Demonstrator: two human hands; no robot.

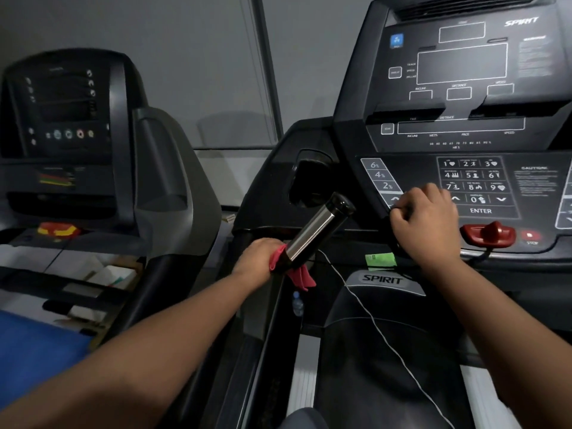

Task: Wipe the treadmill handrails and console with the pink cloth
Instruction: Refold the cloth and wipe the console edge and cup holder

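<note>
The pink cloth (301, 277) is wrapped around the lower end of a chrome and black handrail grip (315, 230) that slants up toward the console. My left hand (257, 258) grips the cloth and the rail together, and a corner of cloth hangs below. My right hand (427, 224) rests as a curled fist on the lower left edge of the keypad of the black treadmill console (464, 128). Nothing shows in that fist.
A red safety key (489, 235) sits just right of my right hand. A thin white cord (371, 317) runs down across the treadmill deck. A small water bottle (297, 303) stands below the rail. A second treadmill (68, 119) stands at the left, with a blue mat (34, 345) beside it.
</note>
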